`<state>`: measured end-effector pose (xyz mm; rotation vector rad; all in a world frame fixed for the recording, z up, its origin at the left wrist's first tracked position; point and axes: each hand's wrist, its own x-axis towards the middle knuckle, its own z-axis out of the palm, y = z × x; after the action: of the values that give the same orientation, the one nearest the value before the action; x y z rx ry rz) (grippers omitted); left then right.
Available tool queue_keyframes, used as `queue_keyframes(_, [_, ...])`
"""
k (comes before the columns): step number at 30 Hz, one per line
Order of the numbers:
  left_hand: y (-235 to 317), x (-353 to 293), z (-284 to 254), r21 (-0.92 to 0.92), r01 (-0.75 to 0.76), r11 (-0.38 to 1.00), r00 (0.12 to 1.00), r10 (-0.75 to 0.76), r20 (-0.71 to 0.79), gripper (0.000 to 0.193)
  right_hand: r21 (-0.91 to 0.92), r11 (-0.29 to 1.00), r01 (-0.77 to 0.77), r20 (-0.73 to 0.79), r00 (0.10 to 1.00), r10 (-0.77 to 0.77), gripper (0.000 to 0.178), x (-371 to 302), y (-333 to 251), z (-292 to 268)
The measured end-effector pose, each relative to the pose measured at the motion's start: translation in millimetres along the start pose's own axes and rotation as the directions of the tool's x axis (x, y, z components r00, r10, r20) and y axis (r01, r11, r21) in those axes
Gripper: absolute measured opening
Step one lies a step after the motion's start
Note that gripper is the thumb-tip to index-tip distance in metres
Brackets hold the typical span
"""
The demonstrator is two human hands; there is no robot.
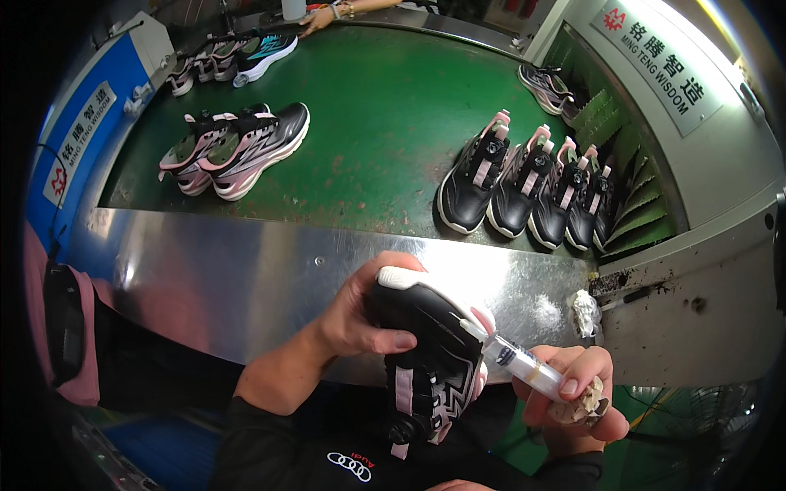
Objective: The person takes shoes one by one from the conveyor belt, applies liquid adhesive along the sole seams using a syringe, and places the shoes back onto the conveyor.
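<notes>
Taking the green belt (360, 123) as the landmark, one black shoe (434, 327) is held on its near side, above the near edge of the metal ledge (213, 270), toe pointing toward the belt; the left hand (354, 319) is clamped around its toe end. Also on the belt's near side, farther right, the right hand (577, 393) grips one syringe (528, 364), with one crumpled wad (585, 403) at its rear; the nozzle is at the shoe's side by the sole, though whether it touches cannot be told. On the belt's right part stand five black-and-pink shoes (524, 184) in a row, the fifth mostly hidden behind its neighbours. Its left part carries two more, the pair (246, 151); its far left corner holds one blue-patterned shoe (266, 59) and at least three others, overlapping. At its far right lies at least one shoe (542, 88), beside green curtain strips (639, 192) blocking sight past that end. One co-worker's hand (315, 22) is at the belt's far edge. Right of centre along its near side are one crumpled white bundle (584, 313) and a white smear (546, 313).
</notes>
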<state>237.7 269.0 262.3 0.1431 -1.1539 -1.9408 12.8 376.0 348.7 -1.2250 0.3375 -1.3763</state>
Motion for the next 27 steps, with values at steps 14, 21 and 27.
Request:
queue_keyframes(14, [4, -1, 8, 0.124, -0.093, 0.988, 0.993, 0.082, 0.085, 0.068, -0.016, 0.980, -0.198, -0.091, 0.976, 0.196, 0.060, 6, -4, 9])
queue_keyframes(21, [5, -4, 10, 0.066, -0.035, 0.997, 0.999, 0.034, 0.018, 0.067, -0.066, 0.967, -0.247, -0.156, 0.959, 0.234, 0.061, 8, -10, 15])
queue_keyframes(27, [1, -4, 4, 0.072, -0.043, 0.997, 0.999, 0.043, -0.009, 0.067, -0.098, 0.955, -0.278, -0.197, 0.947, 0.255, 0.061, 3, -13, 12])
